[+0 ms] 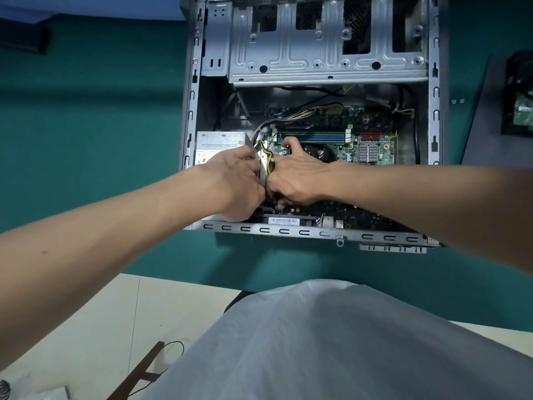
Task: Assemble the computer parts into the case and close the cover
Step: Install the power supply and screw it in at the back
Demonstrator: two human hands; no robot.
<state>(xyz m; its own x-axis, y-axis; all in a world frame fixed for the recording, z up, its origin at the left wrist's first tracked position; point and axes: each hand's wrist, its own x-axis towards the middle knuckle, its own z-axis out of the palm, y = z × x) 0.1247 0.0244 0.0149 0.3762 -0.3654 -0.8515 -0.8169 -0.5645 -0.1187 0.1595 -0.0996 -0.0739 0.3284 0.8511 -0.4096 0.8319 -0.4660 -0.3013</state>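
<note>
The open grey computer case (317, 233) lies flat on the green table. Inside it, a silver power supply (219, 140) sits at the left and the green motherboard (372, 148) at the right. A bundle of yellow, black and purple cables (266, 155) runs from the power supply toward the board. My left hand (233, 186) grips the power supply's right edge with curled fingers. My right hand (297, 180) lies over the black CPU cooler (327, 153), its fingers curled round the cable bundle between the two hands. What its fingertips hold is hidden.
An empty metal drive cage (326, 53) fills the far half of the case. A grey side panel (484, 116) lies to the right with two small screws (458, 101) and a black hard drive (519, 96) on it. My lap in pale cloth (317, 342) is below the table edge.
</note>
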